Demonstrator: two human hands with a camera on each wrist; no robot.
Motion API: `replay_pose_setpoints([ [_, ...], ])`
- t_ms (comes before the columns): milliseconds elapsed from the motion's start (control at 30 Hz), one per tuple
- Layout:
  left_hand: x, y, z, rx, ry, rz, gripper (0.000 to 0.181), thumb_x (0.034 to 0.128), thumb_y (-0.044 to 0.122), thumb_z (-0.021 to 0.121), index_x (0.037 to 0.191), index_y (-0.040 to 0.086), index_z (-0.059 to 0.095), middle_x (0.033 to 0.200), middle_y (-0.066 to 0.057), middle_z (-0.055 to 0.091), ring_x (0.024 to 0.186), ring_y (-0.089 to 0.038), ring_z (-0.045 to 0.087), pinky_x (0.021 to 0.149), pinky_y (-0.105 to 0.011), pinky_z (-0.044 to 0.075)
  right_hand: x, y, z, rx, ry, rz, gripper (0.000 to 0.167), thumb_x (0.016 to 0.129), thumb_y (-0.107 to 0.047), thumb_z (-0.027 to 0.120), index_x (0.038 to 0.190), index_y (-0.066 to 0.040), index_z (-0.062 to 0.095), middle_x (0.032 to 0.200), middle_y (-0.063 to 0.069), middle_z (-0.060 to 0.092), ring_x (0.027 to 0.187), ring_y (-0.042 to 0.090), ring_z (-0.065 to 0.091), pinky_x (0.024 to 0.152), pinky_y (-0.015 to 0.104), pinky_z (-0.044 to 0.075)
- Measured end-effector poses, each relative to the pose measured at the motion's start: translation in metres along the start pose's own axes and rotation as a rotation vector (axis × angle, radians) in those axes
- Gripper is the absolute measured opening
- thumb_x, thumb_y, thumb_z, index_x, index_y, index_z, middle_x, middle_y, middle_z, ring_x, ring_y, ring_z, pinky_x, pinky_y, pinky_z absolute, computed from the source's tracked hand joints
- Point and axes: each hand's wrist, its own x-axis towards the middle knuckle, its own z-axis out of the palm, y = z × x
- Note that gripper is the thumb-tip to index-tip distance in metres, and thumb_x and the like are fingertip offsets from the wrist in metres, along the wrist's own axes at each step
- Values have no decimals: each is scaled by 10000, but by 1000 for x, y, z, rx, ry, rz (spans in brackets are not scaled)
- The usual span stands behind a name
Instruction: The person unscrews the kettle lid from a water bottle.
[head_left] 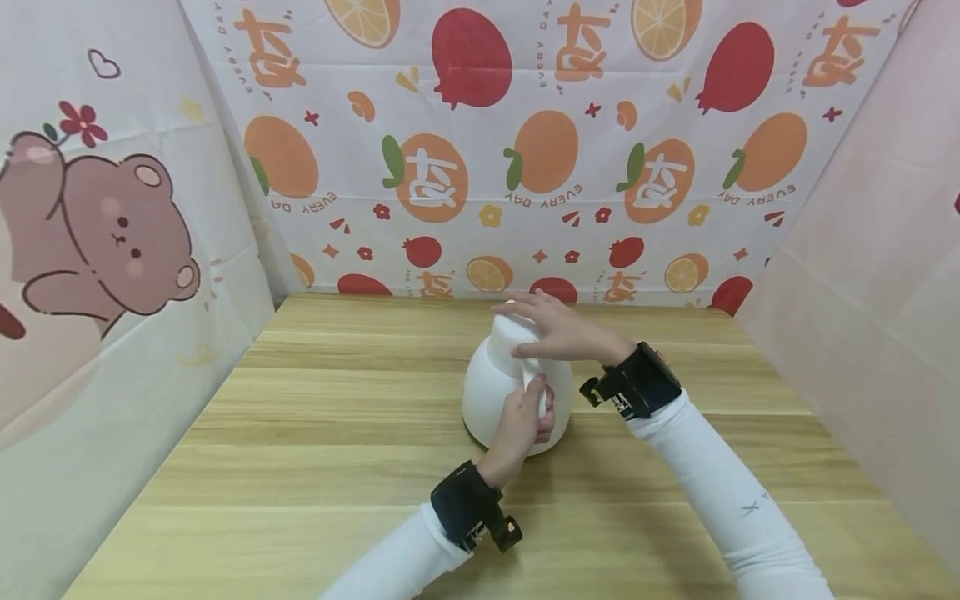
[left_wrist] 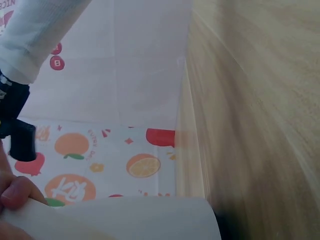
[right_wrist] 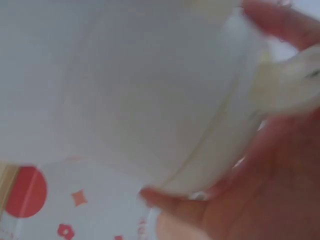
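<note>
A white rounded jug (head_left: 487,400), shaped like an insulated carafe, stands on the wooden table. My left hand (head_left: 517,425) grips its handle (head_left: 529,368), fingers wrapped round it and thumb up along the top. Over the jug's top lies my right hand (head_left: 562,329), its thumb and fingers spread round the lid (head_left: 513,327). Blurred in the right wrist view, the fingers (right_wrist: 175,205) curve round the rim of the white top. The left wrist view shows the jug's smooth side (left_wrist: 150,217) along its bottom edge.
The wooden table (head_left: 315,467) ends at a fruit-printed cloth (head_left: 487,242) behind. A bear-printed cloth (head_left: 135,242) hangs on the left and a pale cloth (head_left: 862,250) on the right. Both wrists wear black camera straps (head_left: 645,379).
</note>
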Motion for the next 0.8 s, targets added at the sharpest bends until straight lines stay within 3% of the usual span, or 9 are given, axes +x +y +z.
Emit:
replay_pose_setpoints([
  [167,4,-8,1,-17,17,26,378,1008,326,342,741,74,429,480,24,291,408,-78,263,412,-198,234,4,-20,3,-103,57,120,539,888,-303,601,1352,-86,434,1423,162,317,1313,296,256,1064,471,53],
  [367,3,-9,4,-24,29,25,413,997,377,352,736,68,432,480,31,278,407,-75,246,406,-197,225,9,-30,18,-259,147,264,545,904,-427,541,1367,-166,420,1410,105,339,1219,405,326,900,593,335],
  [567,2,-6,2,-15,31,16,393,1003,355,350,736,80,435,479,25,294,409,-76,260,412,-193,237,8,-24,24,-324,206,213,534,897,-458,539,1344,-180,450,1393,91,369,1155,376,384,831,557,404],
  [800,-6,12,3,-26,-24,6,352,1024,223,304,732,60,413,495,16,307,418,-66,276,424,-187,245,9,-20,24,-349,205,163,539,892,-477,539,1334,-176,463,1382,88,382,1156,370,384,830,541,405],
])
